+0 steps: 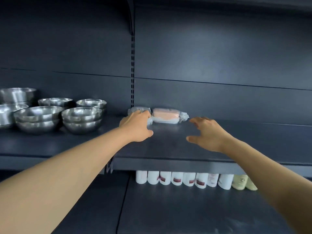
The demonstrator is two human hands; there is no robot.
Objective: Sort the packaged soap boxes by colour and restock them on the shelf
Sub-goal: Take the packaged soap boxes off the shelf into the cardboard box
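At the back of the dark shelf (168, 146), against the rear panel and just right of the slotted upright (132, 65), two wrapped soap packs lie end to end. Your left hand (137, 126) rests on the left pack (135, 110), covering most of it; whether your fingers curl round it or only press it back, the view does not settle. Its colour is hidden too, apart from pale wrapper at the end. The pink soap pack (167, 114) beside it lies flat and long-side-out, touching or nearly touching the first, which looks like the start of a row pushed deep so later packs can go in front. Your right hand (207, 134) hovers just clear of the pink pack's twisted end, fingers spread and loosely bent, holding nothing; it seems placed to square that pack up.

Steel bowls (59, 115) are stacked in the bay to the left, well apart from the soap. Below, a row of white bottles (177, 179) carries dark red labels, and paler greenish ones (241, 182) stand at the right end. No writing on any of them, nor on the soap wrappers, is sharp enough to read.
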